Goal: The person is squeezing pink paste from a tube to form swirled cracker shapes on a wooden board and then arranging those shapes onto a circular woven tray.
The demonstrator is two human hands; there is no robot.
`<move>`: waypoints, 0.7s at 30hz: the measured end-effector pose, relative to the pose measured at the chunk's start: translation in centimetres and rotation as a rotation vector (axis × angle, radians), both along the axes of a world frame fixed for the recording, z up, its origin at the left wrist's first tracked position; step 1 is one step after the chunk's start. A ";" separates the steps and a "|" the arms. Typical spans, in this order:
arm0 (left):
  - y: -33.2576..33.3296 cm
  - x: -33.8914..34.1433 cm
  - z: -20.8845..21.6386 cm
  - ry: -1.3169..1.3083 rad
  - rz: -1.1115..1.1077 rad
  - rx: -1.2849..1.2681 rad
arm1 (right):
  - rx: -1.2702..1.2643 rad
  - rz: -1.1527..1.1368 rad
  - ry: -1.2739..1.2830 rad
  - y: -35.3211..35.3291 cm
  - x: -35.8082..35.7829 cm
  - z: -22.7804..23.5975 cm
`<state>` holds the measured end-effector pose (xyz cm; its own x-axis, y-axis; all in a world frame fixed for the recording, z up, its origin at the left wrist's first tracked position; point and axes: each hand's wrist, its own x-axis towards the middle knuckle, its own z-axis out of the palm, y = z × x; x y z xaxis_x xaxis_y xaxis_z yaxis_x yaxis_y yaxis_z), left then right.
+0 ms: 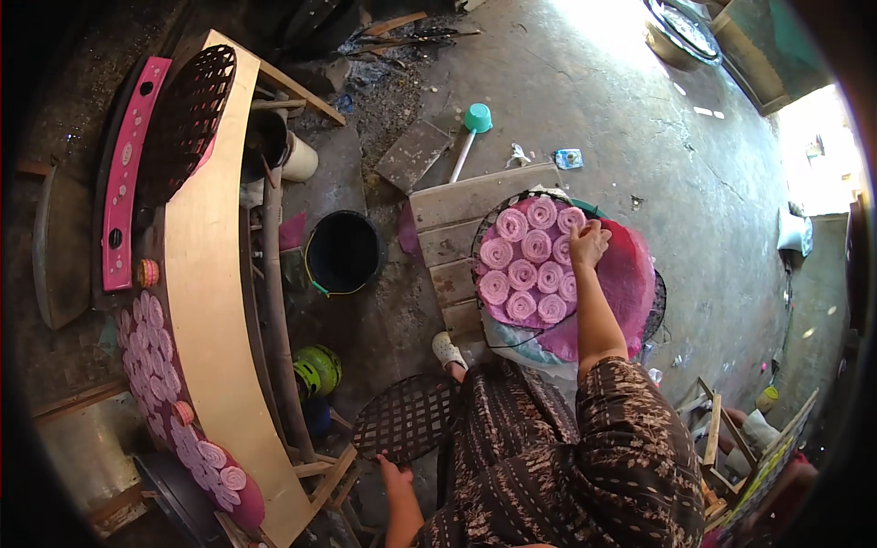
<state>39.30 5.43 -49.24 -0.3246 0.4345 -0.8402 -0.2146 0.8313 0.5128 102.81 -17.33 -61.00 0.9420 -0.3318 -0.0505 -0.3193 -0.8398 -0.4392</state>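
Observation:
My left hand (395, 472) grips the near rim of a round, dark open-weave tray (402, 418), which is held low beside my skirt with nothing on it. Pink spiral coils (522, 274) sit close together on a pink cloth over a round basket (479, 265). My right hand (589, 245) reaches over the basket's right part, its fingers pinched at the edge of one coil (568, 219). Whether it grips the coil or the cloth is hidden. To the right of that hand the pink-red cloth (621, 301) lies bunched over the basket's side.
The basket rests by a wooden slat platform (440, 215). A black bucket (343, 253) and a green gas cylinder (317, 370) stand to its left. More coils (151, 352) lie beyond a long wooden bench (206, 274). A turquoise dipper (477, 117) lies on the floor ahead.

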 end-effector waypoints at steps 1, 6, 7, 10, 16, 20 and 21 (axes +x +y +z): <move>-0.3 0.0 -0.3 -0.022 -0.026 0.038 | -0.030 0.086 0.037 -1.1 -0.1 -0.3; -0.2 3.5 -1.0 -0.139 -0.168 0.076 | 0.434 0.087 -0.095 -8.8 1.9 -6.0; -1.9 1.2 -1.0 -0.187 -0.214 0.118 | 0.360 -0.031 -0.297 -6.6 1.0 -4.2; -2.1 3.8 -1.4 -0.210 -0.239 0.066 | 1.471 -0.360 -0.133 -13.8 -0.5 -5.5; -7.0 2.6 -1.2 -0.212 -0.010 0.014 | 1.351 -0.119 0.277 -12.1 -12.5 1.7; -7.5 0.0 -2.9 -0.246 0.067 0.030 | 1.302 0.057 0.468 -5.0 -20.5 3.2; -7.4 -0.6 -2.9 -0.269 0.079 0.046 | 1.248 0.169 0.626 -2.7 -21.3 2.9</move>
<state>38.67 -1.98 -52.13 -0.1270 0.4565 -0.8806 -0.4118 0.7834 0.4655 81.55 -20.06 -58.09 0.6776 0.3554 -0.6439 -0.6724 -0.0552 -0.7381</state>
